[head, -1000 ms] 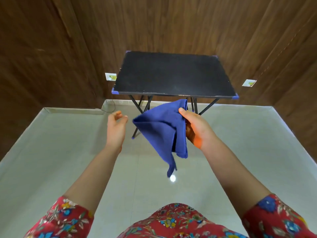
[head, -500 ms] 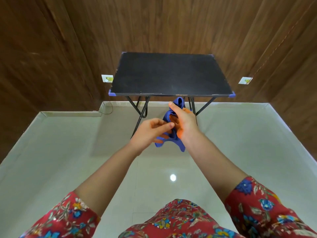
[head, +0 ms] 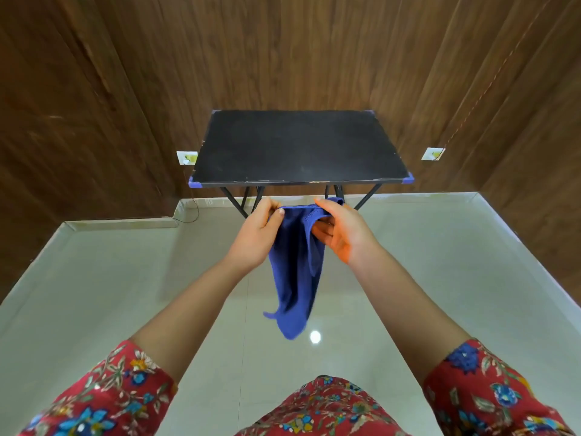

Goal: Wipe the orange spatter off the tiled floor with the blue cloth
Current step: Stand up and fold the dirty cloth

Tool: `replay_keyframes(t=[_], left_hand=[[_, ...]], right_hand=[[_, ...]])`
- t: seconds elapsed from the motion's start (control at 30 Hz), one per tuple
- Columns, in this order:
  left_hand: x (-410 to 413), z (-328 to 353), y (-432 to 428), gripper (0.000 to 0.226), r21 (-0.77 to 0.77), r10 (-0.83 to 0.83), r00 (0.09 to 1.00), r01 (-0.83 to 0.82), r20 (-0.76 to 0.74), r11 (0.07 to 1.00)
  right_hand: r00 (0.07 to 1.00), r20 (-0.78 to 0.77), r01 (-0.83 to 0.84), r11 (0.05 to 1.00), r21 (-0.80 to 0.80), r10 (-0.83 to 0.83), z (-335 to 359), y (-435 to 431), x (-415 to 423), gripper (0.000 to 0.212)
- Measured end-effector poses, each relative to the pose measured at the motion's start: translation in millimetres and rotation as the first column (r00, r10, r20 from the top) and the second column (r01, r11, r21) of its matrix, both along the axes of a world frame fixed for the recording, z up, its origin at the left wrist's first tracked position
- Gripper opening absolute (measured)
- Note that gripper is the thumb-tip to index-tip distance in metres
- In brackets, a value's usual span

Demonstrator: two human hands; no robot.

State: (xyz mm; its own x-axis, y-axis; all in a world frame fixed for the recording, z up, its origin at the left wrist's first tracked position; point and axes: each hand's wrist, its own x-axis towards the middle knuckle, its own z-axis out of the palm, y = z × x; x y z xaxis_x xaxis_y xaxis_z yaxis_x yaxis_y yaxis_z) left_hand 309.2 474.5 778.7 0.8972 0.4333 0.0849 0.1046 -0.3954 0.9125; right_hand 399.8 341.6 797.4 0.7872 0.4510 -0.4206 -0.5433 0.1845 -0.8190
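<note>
The blue cloth (head: pixel 297 272) hangs in the air in front of me, its upper edge stretched between both hands and its tail dangling down. My left hand (head: pixel 256 236) pinches the top edge at the left. My right hand (head: pixel 341 234) grips the top edge at the right, and an orange smear shows on the heel of that palm. Below lies the pale tiled floor (head: pixel 125 294); no orange spatter shows on the part I can see.
A small black folding table (head: pixel 298 146) with blue corner caps stands ahead against the wood-panelled wall (head: pixel 94 89). Two white wall sockets, one (head: pixel 187 157) on the left and one (head: pixel 433 153) on the right, flank it. A thin wire runs along the skirting at the left. A light glare spot sits on the floor.
The cloth was bunched between both hands half a second ago; now it is drawn out and hangs long. My left hand, free a second ago, has taken hold of its top edge.
</note>
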Motion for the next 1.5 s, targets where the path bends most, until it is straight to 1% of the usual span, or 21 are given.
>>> replay_keyframes(t=[0.1,0.2,0.33,0.4,0.47,0.53,0.63,0.7,0.77,0.83,0.87,0.93,0.97,1.03,1.07,1.13,1.2,1.27,1.37,1.47,1.5], left_hand=[[0.2,6.6,-12.8,0.021,-0.071,-0.135,0.991,0.133,-0.025,0.989],[2.1,2.3,-22.6,0.051,0.217,-0.152,0.981,0.175,-0.120,0.960],[5.9,4.9,-21.4,0.027,0.335,0.049,0.996,-0.022,-0.074,0.942],[8.1,8.5,-16.6,0.018,0.481,0.078,0.995,-0.040,-0.058,0.876],[11.8,11.2,-10.7,0.014,0.573,0.072,0.994,-0.010,-0.086,0.820],[15.1,12.7,-4.7,0.012,0.588,0.058,0.991,0.024,-0.121,0.808],[16.4,16.1,4.2,0.016,0.560,-0.004,0.993,0.071,-0.121,0.825],[14.6,19.9,8.6,0.019,0.520,-0.072,0.984,0.149,-0.165,0.841],[10.1,22.6,15.9,0.021,0.419,-0.119,0.968,0.203,-0.219,0.885],[3.6,26.3,23.5,0.023,0.208,-0.204,0.945,0.260,-0.255,0.943],[-0.3,28.8,25.3,0.024,0.071,-0.244,0.940,0.267,-0.240,0.961],[-6.2,33.5,21.4,0.025,-0.249,-0.238,0.964,0.204,-0.116,0.947],[-9.8,32.2,17.1,0.024,-0.452,-0.189,0.981,0.151,-0.040,0.879],[-21.7,17.6,8.4,0.037,-0.823,-0.098,0.994,0.018,-0.046,0.568],[-29.8,4.9,4.7,0.056,-0.903,-0.112,0.986,-0.064,-0.123,0.425],[-51.5,-25.1,0.5,0.085,-0.931,-0.223,0.941,-0.178,-0.256,0.319],[-71.0,-46.7,-1.7,0.079,-0.911,-0.282,0.904,-0.214,-0.322,0.354],[-81.2,-58.0,2.7,0.049,-0.820,-0.247,0.887,-0.214,-0.391,0.531],[-86.9,-72.7,13.6,0.047,-0.595,-0.176,0.855,-0.179,-0.489,0.784],[-85.9,-80.9,13.1,0.010,-0.357,-0.040,0.821,-0.203,-0.569,0.912],[-84.4,-83.9,12.5,0.009,-0.268,0.021,0.812,-0.216,-0.583,0.939]], right_hand=[[0.999,-0.022,0.041,0.994,0.099,-0.039,4.4,-3.2,-2.1,0.006],[0.997,0.012,0.080,0.987,0.140,-0.082,7.3,-10.1,-2.9,0.007],[0.981,0.128,0.140,0.988,0.069,-0.148,7.7,-21.6,-0.2,0.041],[0.965,0.206,0.161,0.987,0.019,-0.161,6.8,-31.4,2.4,0.065],[0.940,0.333,0.103,0.992,-0.074,-0.073,8.4,-42.0,4.5,0.063],[0.875,0.459,-0.011,0.954,-0.301,0.154,9.9,-52.7,8.3,0.028],[0.671,0.569,0.070,0.723,-0.688,0.476,3.5,-61.7,19.9,0.010],[0.568,0.586,0.188,0.602,-0.776,0.578,1.9,-63.1,24.1,0.009],[0.497,0.597,0.204,0.584,-0.786,0.630,3.6,-65.2,26.2,0.017],[0.478,0.569,0.043,0.629,-0.776,0.669,11.0,-71.9,26.9,0.018],[0.519,0.539,-0.111,0.677,-0.728,0.664,16.2,-75.1,25.3,0.013],[0.708,0.457,-0.356,0.831,-0.428,0.538,21.9,-74.2,18.0,0.008],[0.832,0.349,-0.375,0.901,-0.219,0.431,17.9,-70.4,13.8,0.012],[0.947,0.050,-0.318,0.948,-0.009,0.318,-5.1,-58.0,-0.4,0.039],[0.946,-0.050,-0.322,0.946,-0.019,0.321,-24.9,-54.3,-9.1,0.046],[0.912,-0.133,-0.404,0.906,-0.124,0.388,-63.8,-54.0,-33.8,0.033],[0.895,-0.113,-0.446,0.870,-0.211,0.432,-84.8,-63.0,-50.9,0.026],[0.916,-0.100,-0.400,0.899,-0.180,0.388,-93.7,-66.6,-55.8,0.021],[0.939,-0.080,-0.343,0.919,-0.194,0.333,-94.7,-67.6,-54.7,0.015],[0.935,-0.041,-0.334,0.831,-0.445,0.353,-103.3,-64.3,-54.9,0.021],[0.936,-0.024,-0.313,0.798,-0.516,0.352,-105.3,-63.2,-55.9,0.027]])
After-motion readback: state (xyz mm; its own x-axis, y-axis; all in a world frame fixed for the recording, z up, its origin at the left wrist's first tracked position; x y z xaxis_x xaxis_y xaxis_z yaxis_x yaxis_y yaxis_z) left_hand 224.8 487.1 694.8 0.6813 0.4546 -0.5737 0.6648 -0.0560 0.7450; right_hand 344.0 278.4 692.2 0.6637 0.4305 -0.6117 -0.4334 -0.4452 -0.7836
